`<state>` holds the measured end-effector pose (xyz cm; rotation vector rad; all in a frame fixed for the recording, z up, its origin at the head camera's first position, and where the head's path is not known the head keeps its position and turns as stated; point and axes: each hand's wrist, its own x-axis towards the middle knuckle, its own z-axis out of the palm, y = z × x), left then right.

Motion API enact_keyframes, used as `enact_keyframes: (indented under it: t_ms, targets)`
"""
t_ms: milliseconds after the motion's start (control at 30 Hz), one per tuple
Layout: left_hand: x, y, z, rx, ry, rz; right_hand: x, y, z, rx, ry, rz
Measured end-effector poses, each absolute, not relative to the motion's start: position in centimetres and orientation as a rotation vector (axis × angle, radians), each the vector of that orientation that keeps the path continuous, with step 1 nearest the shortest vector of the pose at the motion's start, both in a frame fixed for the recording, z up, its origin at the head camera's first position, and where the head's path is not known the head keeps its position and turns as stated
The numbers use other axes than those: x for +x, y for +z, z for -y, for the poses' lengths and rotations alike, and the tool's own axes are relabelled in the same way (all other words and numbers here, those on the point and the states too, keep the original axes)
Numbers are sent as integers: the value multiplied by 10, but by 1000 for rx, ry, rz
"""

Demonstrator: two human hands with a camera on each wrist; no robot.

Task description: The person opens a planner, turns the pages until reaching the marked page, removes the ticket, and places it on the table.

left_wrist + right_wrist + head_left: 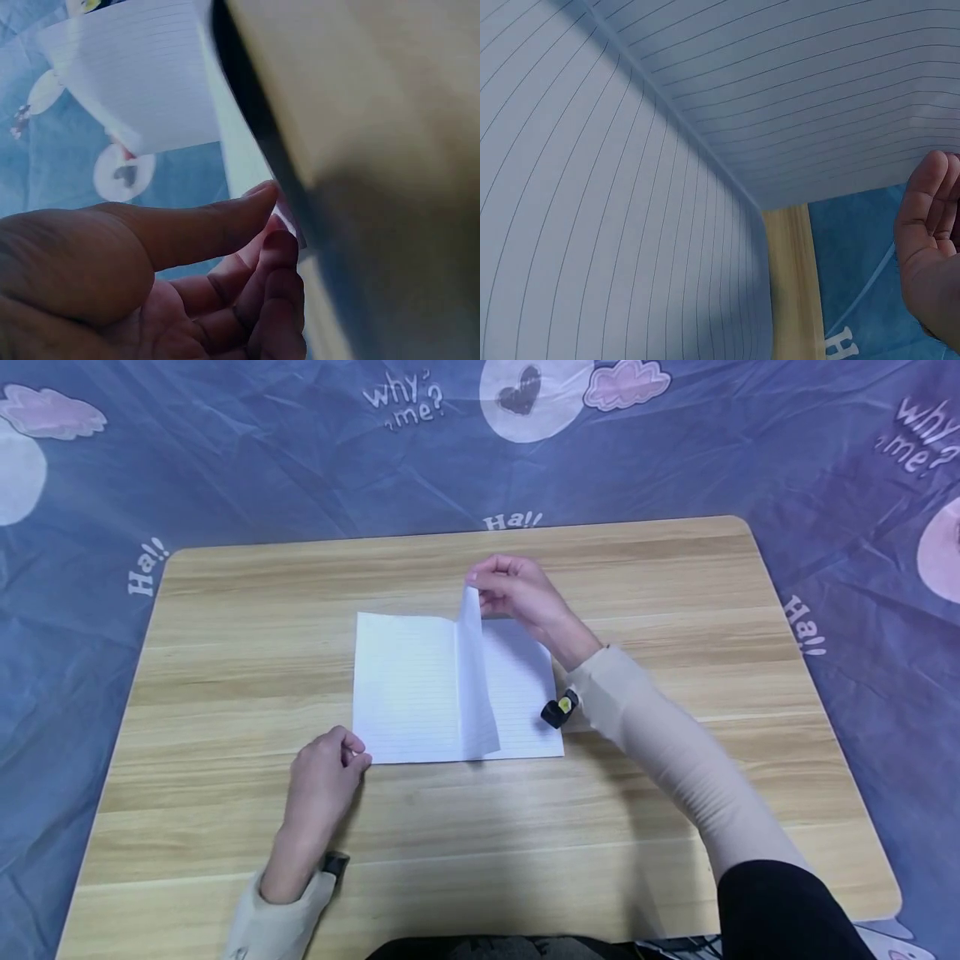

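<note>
**Lined sheet half lifted on the wooden surface**

A lined paper sheet (pixel 408 689) lies near the middle of the wooden surface (pixel 225 610), its long edges running left to right. The left part lies flat. A middle panel stands up from the sheet along a vertical crease, rising as a narrow strip, and the right part lies flat behind it.

The right hand (pixel 517 593) is at the far edge of the sheet and pinches the top of the raised strip, its grip pressed together on the paper with the fingers curled over it. In the right wrist view the lined paper fills most of the frame, bent along the crease, with a fingertip (pixel 930 217) at the right edge and a strip of the surface's edge below.

The left hand (pixel 326 777) rests on the surface at the sheet's near left corner. Its thumb and fingers meet at that corner; the left wrist view shows the thumb (pixel 202 225) and fingertips closing on the paper's edge, so this grip pinches the corner.

Both forearms wear beige sleeves (pixel 660 743), each with a small black wrist device (pixel 560 707). A blue printed cloth (pixel 225 443) with "why me?" and "Ha!!" lettering surrounds the surface.
</note>
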<state>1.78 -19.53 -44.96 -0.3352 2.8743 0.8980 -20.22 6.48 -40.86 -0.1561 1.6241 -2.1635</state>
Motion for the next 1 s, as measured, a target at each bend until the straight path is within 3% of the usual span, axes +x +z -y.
enact_keyframes:
  t_ms: [200,433,533,800,1000]
  targets:
    - [25,-425,182,-77,1071,-3154,-201,-408,-59,-133,-2193,-1595]
    - [22,-404,143,879,1446,-3302,-201,-408,-55,-121,-2236,-1545]
    - [18,-404,126,1133,1418,-3270,-201,-409,-54,-101,-2253,-1522]
    - [14,-415,102,1333,1251,-3211,-200,-411,-55,-107,-2267,-1506]
    - [14,-422,98,1328,1258,-3269,-200,-411,-56,-97,-2267,-1505]
